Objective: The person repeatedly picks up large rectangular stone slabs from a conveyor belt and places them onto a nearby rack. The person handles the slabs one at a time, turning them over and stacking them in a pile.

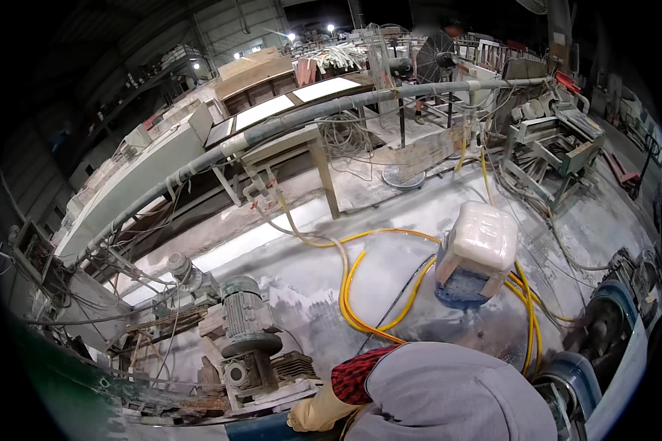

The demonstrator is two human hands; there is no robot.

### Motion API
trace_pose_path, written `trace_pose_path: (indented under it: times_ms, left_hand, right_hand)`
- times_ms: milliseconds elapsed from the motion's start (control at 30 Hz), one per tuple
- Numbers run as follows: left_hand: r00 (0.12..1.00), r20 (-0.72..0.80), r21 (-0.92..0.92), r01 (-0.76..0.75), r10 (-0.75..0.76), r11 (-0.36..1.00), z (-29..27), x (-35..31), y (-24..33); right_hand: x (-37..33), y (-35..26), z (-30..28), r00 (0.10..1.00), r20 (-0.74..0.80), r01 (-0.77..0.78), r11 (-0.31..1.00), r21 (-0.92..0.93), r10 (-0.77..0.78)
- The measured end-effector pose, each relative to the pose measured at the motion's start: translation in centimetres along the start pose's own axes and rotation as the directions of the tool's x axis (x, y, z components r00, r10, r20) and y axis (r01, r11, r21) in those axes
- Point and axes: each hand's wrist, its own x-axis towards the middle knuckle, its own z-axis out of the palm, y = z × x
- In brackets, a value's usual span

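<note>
My left hand (318,411), in a pale yellow glove below a red checked cuff, is at the lower edge. Its fingers look curled over the end of a blue rail (261,427); their undersides are hidden. A large stretch of grey cloth (456,397) from my clothing fills the lower middle. My right hand does not show. Close to the left hand stands a dusty green motor (244,320) with cooling fins, on a gearbox. Ahead on the wet floor sits a boxy plastic container (484,239), whitish on top and dark blue at its base.
Yellow hoses (348,283) loop across the wet floor. A long grey pipe (287,117) crosses above a bench. At right are a metal rack (555,143) of scrap and blue-framed machinery (577,375). A floor fan (432,57) and a round pan (403,178) are farther back.
</note>
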Motion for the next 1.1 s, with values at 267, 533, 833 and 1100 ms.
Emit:
trace_pose_path:
  times_ms: [267, 533, 833, 1100]
  left_hand:
    - [0.999, -0.019, -0.008, -0.040, 0.040, 0.999, -0.5, 0.2, -1.3]
    - [0.853, -0.092, -0.380, 0.447, -0.513, 0.810, -5.5, -3.7, 1.3]
    - [0.601, -0.139, -0.430, 0.679, -0.787, 0.595, -8.8, -13.8, 8.9]
    - [-0.008, -0.192, -0.456, 0.886, -0.981, 0.082, -11.7, -27.6, 17.2]
  right_hand:
    - [0.4, -2.4, -5.1, 0.985, 0.171, -0.014, 0.999, -0.048, 0.022]
    - [-2.1, -7.7, -14.8, 0.974, 0.173, 0.155, 0.988, -0.020, -0.149]
    - [-1.0, -0.5, -13.2, 0.930, 0.367, 0.012, 0.998, -0.067, 0.013]
    - [4.8, 2.2, -11.5, 0.977, 0.114, 0.182, 0.983, 0.008, -0.182]
